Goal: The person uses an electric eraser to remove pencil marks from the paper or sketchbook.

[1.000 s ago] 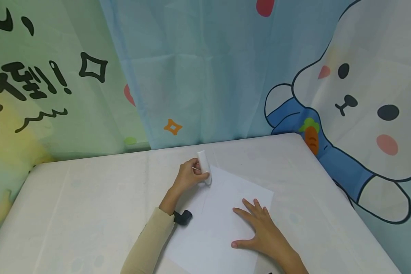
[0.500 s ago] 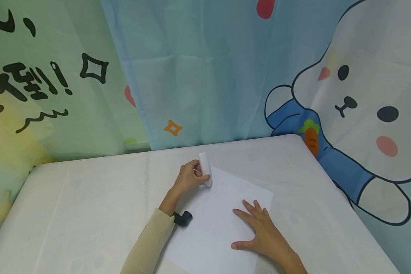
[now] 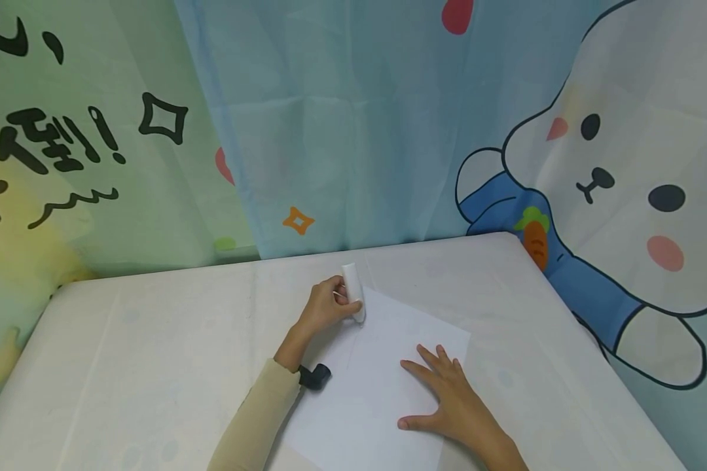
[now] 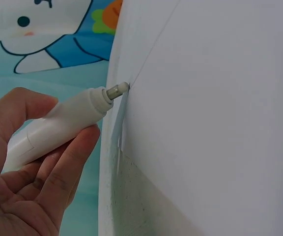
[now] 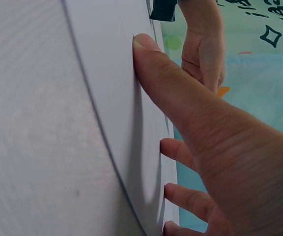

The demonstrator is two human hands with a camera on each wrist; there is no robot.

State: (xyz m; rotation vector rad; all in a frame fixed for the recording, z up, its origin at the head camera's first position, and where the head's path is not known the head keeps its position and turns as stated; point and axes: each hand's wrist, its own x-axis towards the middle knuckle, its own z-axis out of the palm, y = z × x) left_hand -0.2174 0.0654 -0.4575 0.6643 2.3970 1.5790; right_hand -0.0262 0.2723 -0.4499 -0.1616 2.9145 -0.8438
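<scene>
My left hand (image 3: 324,304) grips a thick white electric eraser (image 4: 65,123), the thumb on one side and the fingers curled round the other. A short metal sleeve and a rounded white tip (image 4: 124,87) stick out of its end. That tip is right at the surface of a large white sheet of paper (image 3: 383,366), near the sheet's far corner. From the tip a thin line runs away in the left wrist view. Lower on the sheet, toward its right edge, my right hand (image 3: 448,396) rests with fingers spread and thumb (image 5: 166,73) stretched out, holding nothing.
The paper lies askew on a table with a white cover (image 3: 171,366). A printed curtain (image 3: 353,131) with a cartoon rabbit (image 3: 613,170) hangs just behind the table's far edge. A dark wrist camera mount (image 3: 315,376) sits on my left wrist, low over the paper.
The whole scene sits slightly lower in the head view. Both hands and the eraser keep nearly the same places on the paper.
</scene>
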